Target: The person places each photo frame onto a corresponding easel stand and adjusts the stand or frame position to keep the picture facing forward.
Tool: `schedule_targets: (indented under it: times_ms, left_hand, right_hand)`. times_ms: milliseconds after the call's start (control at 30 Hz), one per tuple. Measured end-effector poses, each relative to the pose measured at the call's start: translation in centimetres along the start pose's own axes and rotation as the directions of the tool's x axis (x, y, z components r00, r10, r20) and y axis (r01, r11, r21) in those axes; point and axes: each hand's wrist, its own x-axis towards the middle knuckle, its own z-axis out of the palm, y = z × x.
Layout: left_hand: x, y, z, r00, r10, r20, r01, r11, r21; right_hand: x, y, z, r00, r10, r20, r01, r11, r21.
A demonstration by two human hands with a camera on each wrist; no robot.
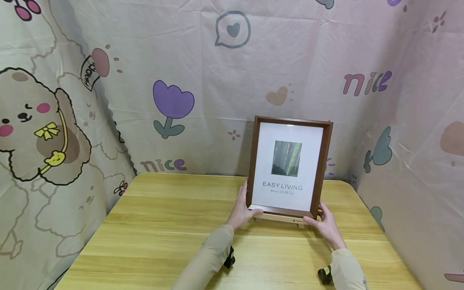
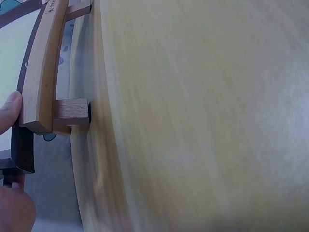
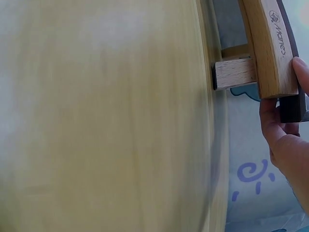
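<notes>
A brown picture frame (image 1: 325, 161) leans back on a small wooden tabletop easel (image 1: 279, 218) near the table's far edge. Behind its glazing is a white sheet with a small forest picture and the words EASY LIVING. My left hand (image 1: 242, 211) grips the frame's lower left corner, thumb on the front. At the lower right corner my right hand (image 1: 327, 225) holds it, thumb in front and fingers behind. Both wrist views show the easel's ledge (image 2: 43, 72) with short feet on the table, and the frame's dark edge (image 3: 292, 108) above it.
The wood-grain table (image 1: 163, 233) reaches back to a printed cloth backdrop (image 1: 224, 80), with cloth also hanging at left and right. A black wrist device (image 1: 229, 257) sits by the left sleeve, another (image 1: 324, 275) by the right.
</notes>
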Motion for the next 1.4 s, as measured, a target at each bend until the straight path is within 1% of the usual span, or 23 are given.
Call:
schedule_targets:
  times_ms: [67, 133, 233, 367, 433, 533, 600, 700, 800, 900, 967, 1067, 1133, 1200, 1300, 1400]
  left_hand:
    - [-0.1, -0.1, 0.0, 1.000, -0.001, -0.004, 0.001, 1.000, -0.014]
    - [-0.2, 0.0, 0.1, 1.000, -0.019, -0.001, 0.019, 0.999, -0.026]
    - [-0.4, 0.1, 0.1, 0.996, -0.084, 0.014, 0.084, 0.996, -0.021]
    - [-0.7, 0.0, 0.3, 0.983, -0.181, 0.039, 0.182, 0.983, -0.021]
    - [-0.8, -0.2, 0.3, 0.977, -0.208, 0.045, 0.209, 0.978, -0.009]
    - [-0.9, -0.5, 0.4, 0.977, -0.207, 0.052, 0.207, 0.978, 0.009]
    - [-1.0, -0.6, 0.3, 0.981, -0.185, 0.052, 0.185, 0.983, 0.014]
    - [-0.9, -0.8, 0.2, 0.986, -0.154, 0.057, 0.155, 0.988, -0.015]
    - [-0.9, -0.7, 0.1, 0.988, -0.137, 0.066, 0.140, 0.990, -0.032]
    - [-1.0, -0.4, -0.2, 0.985, -0.150, 0.080, 0.153, 0.988, -0.035]
    - [-1.0, -0.2, -0.3, 0.982, -0.165, 0.089, 0.168, 0.985, -0.029]
    - [-1.1, 0.1, -0.4, 0.976, -0.196, 0.097, 0.200, 0.979, -0.032]
    - [-1.1, 0.3, -0.4, 0.972, -0.215, 0.099, 0.219, 0.975, -0.024]
    - [-1.2, 0.4, -0.5, 0.967, -0.234, 0.100, 0.236, 0.972, -0.017]
    - [-1.2, 0.5, -0.5, 0.962, -0.254, 0.100, 0.255, 0.967, 0.000]
    - [-1.2, 0.4, -0.5, 0.960, -0.260, 0.100, 0.262, 0.965, 0.000]
  right_hand:
    - [0.0, 0.1, 0.0, 1.000, -0.002, -0.002, 0.002, 1.000, 0.013]
    - [0.0, 0.1, 0.1, 1.000, -0.005, -0.001, 0.005, 1.000, 0.022]
    - [0.0, 0.1, 0.1, 1.000, 0.002, 0.004, -0.002, 0.999, 0.034]
    - [-0.1, 0.0, 0.1, 0.999, 0.029, 0.015, -0.030, 0.999, 0.043]
    - [-0.1, -0.2, 0.1, 0.999, 0.041, 0.017, -0.042, 0.999, 0.034]
    - [-0.1, -0.4, 0.1, 0.999, 0.036, 0.012, -0.036, 0.999, -0.014]
    - [-0.2, -0.5, 0.1, 1.000, 0.021, 0.012, -0.021, 0.998, -0.063]
    - [-0.4, -0.9, 0.1, 1.000, -0.014, 0.012, 0.015, 0.990, -0.140]
    - [-0.6, -1.4, 0.1, 0.999, -0.040, 0.012, 0.041, 0.979, -0.199]
    - [-0.8, -1.8, 0.0, 0.999, -0.046, 0.012, 0.047, 0.968, -0.247]
    - [-0.8, -1.8, -0.2, 0.999, -0.029, 0.021, 0.033, 0.962, -0.271]
    - [-0.7, -1.5, -0.3, 0.999, -0.015, 0.031, 0.023, 0.963, -0.268]
    - [-0.7, -1.3, -0.3, 0.999, -0.028, 0.035, 0.036, 0.962, -0.270]
    - [-0.7, -1.1, -0.2, 0.997, -0.071, 0.011, 0.072, 0.962, -0.262]
    - [-0.7, -1.1, 0.0, 0.993, -0.118, -0.003, 0.113, 0.957, -0.268]
    - [-0.7, -1.2, 0.1, 0.994, -0.110, -0.017, 0.102, 0.957, -0.272]
